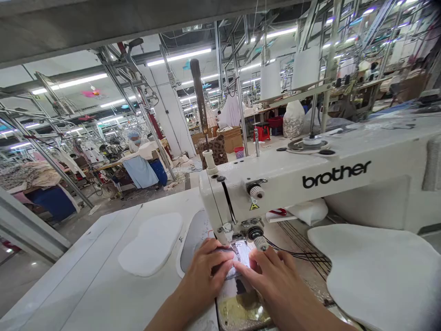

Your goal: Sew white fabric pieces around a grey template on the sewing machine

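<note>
A white brother sewing machine (285, 179) fills the right half, its needle area lit. Under the presser foot lies a small light-coloured piece of fabric (233, 272), mostly covered by my fingers. My left hand (208, 271) has its bent fingers on the fabric's left side, close to the foot. From the right, my right hand (275, 278) pinches the fabric's near edge, its thumb meeting my left fingertips. The exact grip is partly hidden by the fingers.
A white padded piece (151, 246) rests on the white table at left; another white padded piece (375, 271) lies at right. Dark cords (303, 250) run beneath the machine arm, near red-handled scissors (278, 212). Beyond are other workstations and a distant person (134, 142).
</note>
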{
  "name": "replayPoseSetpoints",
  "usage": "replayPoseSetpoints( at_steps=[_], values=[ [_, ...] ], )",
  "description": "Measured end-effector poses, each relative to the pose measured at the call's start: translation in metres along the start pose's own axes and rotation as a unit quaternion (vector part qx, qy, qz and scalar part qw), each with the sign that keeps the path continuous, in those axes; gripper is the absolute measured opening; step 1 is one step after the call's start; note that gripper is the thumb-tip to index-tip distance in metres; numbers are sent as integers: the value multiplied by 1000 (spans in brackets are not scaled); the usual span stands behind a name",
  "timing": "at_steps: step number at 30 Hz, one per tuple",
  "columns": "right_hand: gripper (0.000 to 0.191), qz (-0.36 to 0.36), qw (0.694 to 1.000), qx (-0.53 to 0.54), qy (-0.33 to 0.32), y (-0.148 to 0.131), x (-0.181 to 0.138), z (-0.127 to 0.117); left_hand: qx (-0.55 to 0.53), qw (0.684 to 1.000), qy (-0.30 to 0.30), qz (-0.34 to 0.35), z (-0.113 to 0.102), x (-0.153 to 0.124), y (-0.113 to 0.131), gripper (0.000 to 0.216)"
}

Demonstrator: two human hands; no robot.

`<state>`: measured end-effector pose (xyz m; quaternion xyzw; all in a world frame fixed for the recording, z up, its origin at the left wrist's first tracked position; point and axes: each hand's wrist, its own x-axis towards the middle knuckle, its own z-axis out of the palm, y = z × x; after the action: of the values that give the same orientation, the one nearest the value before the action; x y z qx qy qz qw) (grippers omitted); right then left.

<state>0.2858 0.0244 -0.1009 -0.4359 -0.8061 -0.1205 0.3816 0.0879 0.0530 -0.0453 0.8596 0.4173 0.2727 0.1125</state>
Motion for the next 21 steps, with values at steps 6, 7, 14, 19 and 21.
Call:
replayPoseSetpoints(
  at_steps=[6, 7, 14, 19, 21],
  values=[
    [48, -2, 1000, -20, -8, 1, -4, 5, 10, 1000, 10, -6, 3, -2, 3, 20],
    [47, 2, 1000, -17, -6, 1, -4, 5, 12, 1000, 10, -6, 3, -2, 3, 20],
    [39, 2, 1000, -6, 7, -1, 0, 1, 13, 1000, 5, -7, 4, -3, 1, 22],
    [34, 7, 999, -33, -29, 0, -1, 2, 24, 999, 41, -17, 21, -17, -4, 26],
    [35, 7, 998, -40, -37, 0, -1, 2, 38, 998, 58, -9, 23, -20, -8, 28]
  ],
)
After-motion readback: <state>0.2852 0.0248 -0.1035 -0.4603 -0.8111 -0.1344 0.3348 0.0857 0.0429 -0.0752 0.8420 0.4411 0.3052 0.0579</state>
